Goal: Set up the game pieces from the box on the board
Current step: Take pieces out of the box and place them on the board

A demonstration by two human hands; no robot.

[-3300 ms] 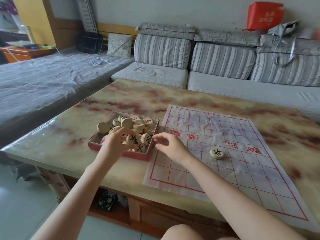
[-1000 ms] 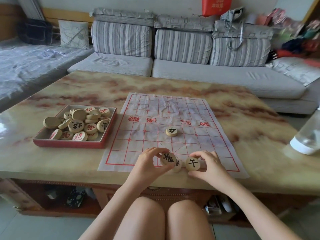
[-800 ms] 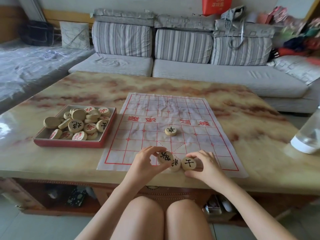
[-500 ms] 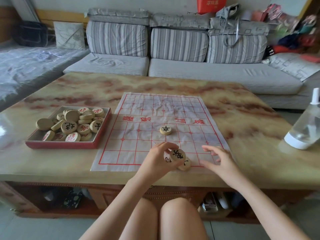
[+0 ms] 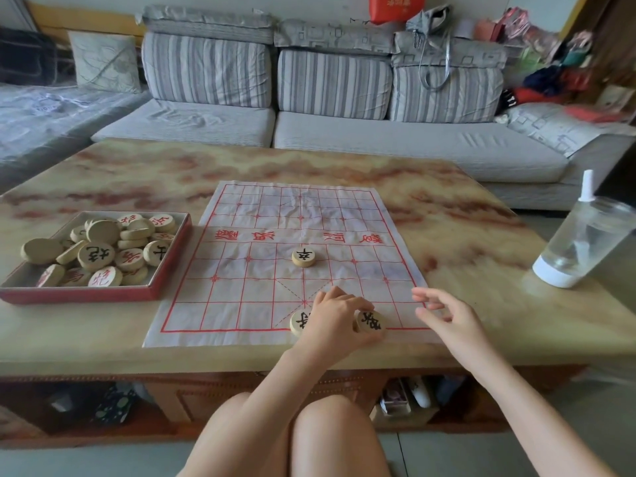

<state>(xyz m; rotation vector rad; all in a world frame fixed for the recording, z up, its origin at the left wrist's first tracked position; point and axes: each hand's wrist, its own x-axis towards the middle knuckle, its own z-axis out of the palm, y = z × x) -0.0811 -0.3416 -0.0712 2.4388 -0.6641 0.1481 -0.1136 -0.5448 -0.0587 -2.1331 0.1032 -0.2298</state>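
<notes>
Since the preceding frame, your left hand has been carrying its held piece rightward along the near edge of the board. This is leaving a second piece lying on that edge, just left of the hand. The marbled table is carrying everything. The board, a creased paper sheet with a red grid, is lying at the table's middle, reaching close to its near edge. The red-walled box is sitting near the table's left edge, just beside the board, and is holding a heap of loose pieces. A clear bottle is standing near the right edge. Your left hand is pinching the held piece between thumb and fingers, black character showing. Your right hand is hovering by the board's near right corner, fingers relaxed and parted, holding nothing. A lone piece is resting near the board's centre.
</notes>
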